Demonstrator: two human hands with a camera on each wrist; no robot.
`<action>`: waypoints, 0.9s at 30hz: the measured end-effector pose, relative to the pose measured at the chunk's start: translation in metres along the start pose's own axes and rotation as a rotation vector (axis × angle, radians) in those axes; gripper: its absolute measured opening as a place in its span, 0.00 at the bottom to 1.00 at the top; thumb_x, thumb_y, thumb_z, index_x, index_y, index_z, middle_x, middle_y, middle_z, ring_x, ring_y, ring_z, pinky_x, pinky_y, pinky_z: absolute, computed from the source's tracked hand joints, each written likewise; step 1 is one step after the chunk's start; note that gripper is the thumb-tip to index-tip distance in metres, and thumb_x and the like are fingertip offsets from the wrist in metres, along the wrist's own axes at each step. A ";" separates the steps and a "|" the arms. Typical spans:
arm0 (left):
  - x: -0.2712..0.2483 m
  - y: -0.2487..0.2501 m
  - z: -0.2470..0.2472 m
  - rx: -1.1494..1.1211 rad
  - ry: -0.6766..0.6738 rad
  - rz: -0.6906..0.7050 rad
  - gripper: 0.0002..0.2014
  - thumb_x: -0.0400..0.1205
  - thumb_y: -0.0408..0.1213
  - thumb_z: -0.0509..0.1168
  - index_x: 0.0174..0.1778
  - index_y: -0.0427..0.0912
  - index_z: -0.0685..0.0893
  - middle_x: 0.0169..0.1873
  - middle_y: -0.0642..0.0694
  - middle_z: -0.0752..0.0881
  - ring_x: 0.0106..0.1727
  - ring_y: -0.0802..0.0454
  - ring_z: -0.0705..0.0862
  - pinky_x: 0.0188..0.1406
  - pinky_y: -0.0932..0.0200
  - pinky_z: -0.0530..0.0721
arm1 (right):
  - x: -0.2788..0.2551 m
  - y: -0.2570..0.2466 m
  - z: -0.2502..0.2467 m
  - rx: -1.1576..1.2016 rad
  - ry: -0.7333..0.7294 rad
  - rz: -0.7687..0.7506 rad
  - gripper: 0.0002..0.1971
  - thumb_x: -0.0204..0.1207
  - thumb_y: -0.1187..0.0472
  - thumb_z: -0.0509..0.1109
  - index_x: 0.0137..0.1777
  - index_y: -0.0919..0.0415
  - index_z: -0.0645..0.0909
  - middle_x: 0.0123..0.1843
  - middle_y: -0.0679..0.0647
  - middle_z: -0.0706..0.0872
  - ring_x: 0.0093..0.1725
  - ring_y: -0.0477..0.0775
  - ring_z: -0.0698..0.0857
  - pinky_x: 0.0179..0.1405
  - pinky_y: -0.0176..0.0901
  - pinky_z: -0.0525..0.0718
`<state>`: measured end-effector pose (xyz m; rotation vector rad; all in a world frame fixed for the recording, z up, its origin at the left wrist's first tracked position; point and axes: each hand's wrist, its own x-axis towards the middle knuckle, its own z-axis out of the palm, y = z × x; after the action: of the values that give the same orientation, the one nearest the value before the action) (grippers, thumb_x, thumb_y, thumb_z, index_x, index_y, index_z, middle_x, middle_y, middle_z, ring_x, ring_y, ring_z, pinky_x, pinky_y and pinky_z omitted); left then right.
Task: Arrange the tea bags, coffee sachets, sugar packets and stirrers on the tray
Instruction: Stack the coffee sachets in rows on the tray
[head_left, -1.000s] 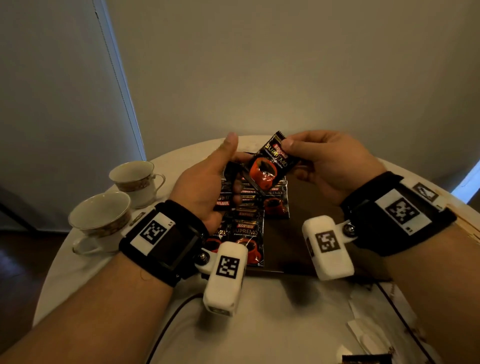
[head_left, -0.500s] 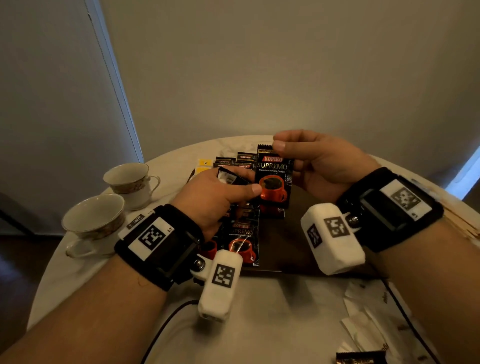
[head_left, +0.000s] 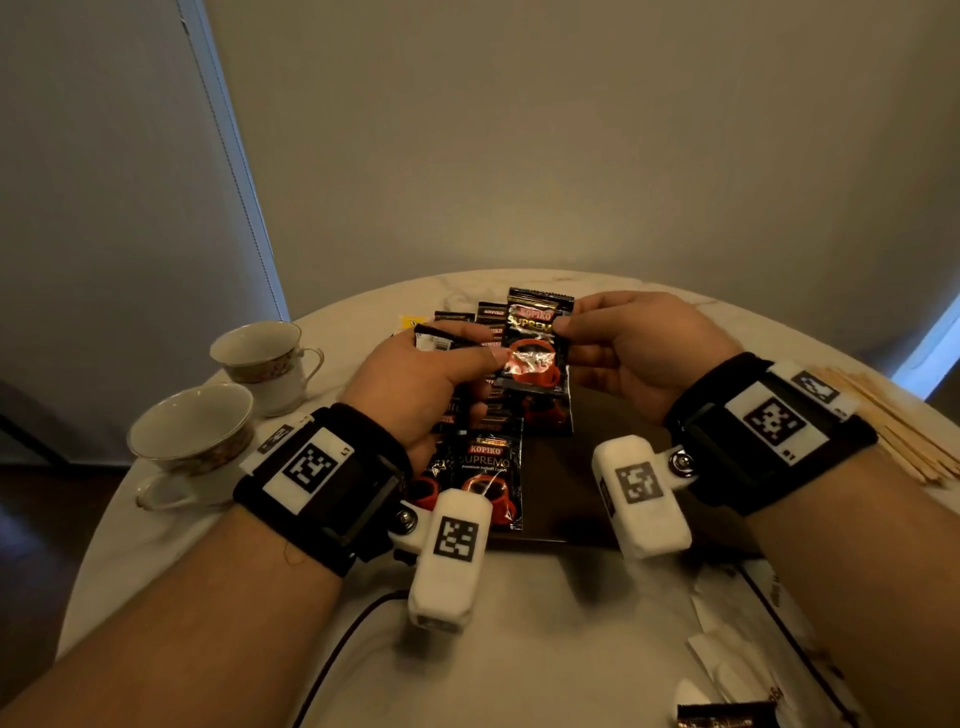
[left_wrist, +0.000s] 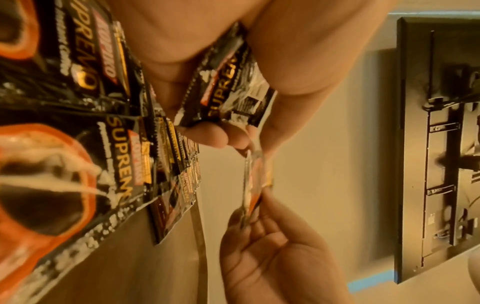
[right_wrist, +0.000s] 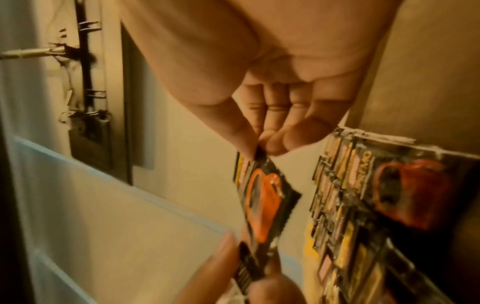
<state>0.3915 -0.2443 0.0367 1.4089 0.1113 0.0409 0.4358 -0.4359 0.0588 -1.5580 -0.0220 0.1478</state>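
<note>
The right hand (head_left: 644, 358) pinches the top edge of a coffee sachet (head_left: 535, 343), held upright above the dark tray (head_left: 597, 467). The left hand (head_left: 415, 384) pinches that sachet's side and grips a second sachet (left_wrist: 228, 92). More sachets (head_left: 483, 478) lie overlapped along the tray's left part; stirrers (head_left: 904, 421) lie right of it.
</note>
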 end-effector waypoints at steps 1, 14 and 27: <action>0.000 0.001 0.000 -0.020 0.024 0.006 0.09 0.79 0.29 0.76 0.54 0.40 0.90 0.37 0.43 0.92 0.32 0.52 0.86 0.30 0.55 0.85 | 0.003 0.004 -0.004 -0.002 0.033 0.046 0.04 0.79 0.70 0.73 0.48 0.62 0.84 0.33 0.52 0.90 0.25 0.45 0.86 0.27 0.38 0.82; 0.005 0.004 -0.004 -0.120 0.160 -0.020 0.09 0.80 0.24 0.67 0.51 0.41 0.83 0.47 0.39 0.90 0.34 0.49 0.85 0.31 0.53 0.84 | 0.014 0.031 -0.018 -0.146 0.067 0.317 0.11 0.77 0.75 0.74 0.57 0.67 0.86 0.42 0.59 0.87 0.36 0.51 0.85 0.34 0.42 0.86; 0.002 0.007 0.001 -0.192 0.149 -0.034 0.05 0.84 0.26 0.60 0.47 0.31 0.82 0.31 0.39 0.90 0.35 0.42 0.91 0.38 0.49 0.92 | 0.010 0.029 -0.016 -0.185 0.044 0.315 0.09 0.79 0.72 0.74 0.57 0.66 0.85 0.47 0.61 0.89 0.41 0.54 0.88 0.38 0.45 0.88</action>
<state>0.3935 -0.2440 0.0435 1.2110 0.2482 0.1252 0.4452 -0.4503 0.0284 -1.7416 0.2518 0.3678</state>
